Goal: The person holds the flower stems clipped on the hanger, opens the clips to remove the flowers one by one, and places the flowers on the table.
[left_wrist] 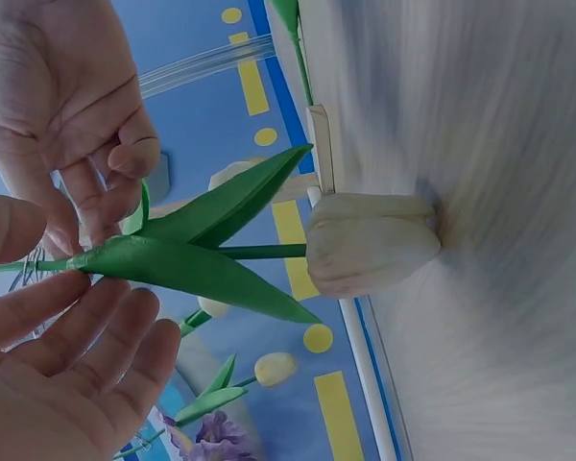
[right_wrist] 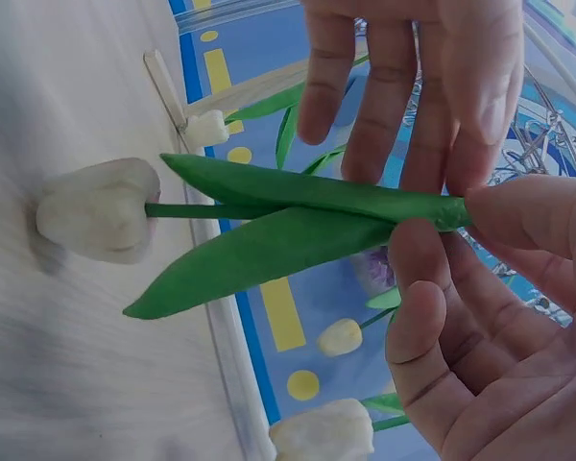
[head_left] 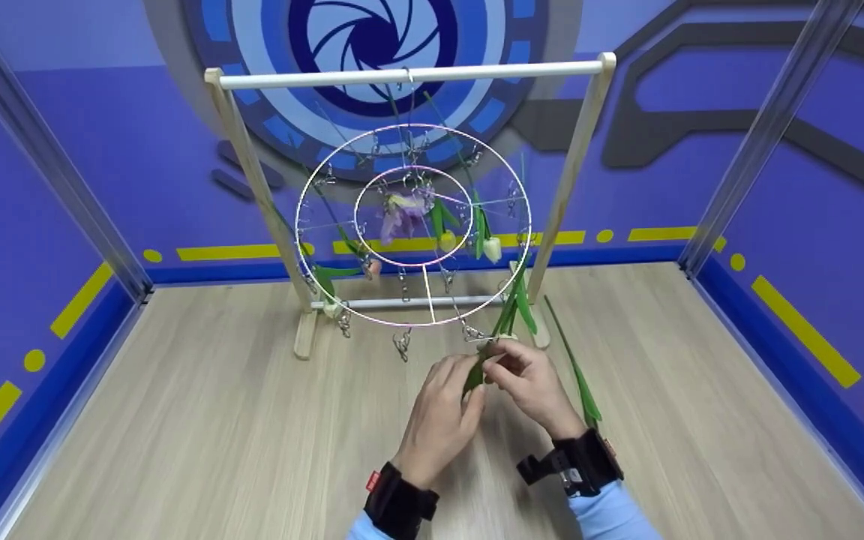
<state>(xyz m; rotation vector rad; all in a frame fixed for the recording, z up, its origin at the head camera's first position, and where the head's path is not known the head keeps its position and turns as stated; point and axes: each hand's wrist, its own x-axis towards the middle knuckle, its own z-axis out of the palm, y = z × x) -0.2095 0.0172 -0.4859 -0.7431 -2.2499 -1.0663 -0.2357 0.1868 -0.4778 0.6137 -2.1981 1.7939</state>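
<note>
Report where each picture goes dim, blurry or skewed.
Head view: brightest, the rack posts splaying wider toward the top; left wrist view: dimmer, the table smeared into streaks, the white tulip fairly crisp; right wrist view: also dim, the table soft, green leaves clearer.

At five o'clock from the double-ring clip hanger, the left hand and right hand hold a leafy green stem; a white tulip hangs near four o'clock.

The left forearm and right forearm slant inward, the left grip close beside the right grip. The left's fingers are nearly straight, thumb apart; the right pinches between thumb and curled fingers.
</note>
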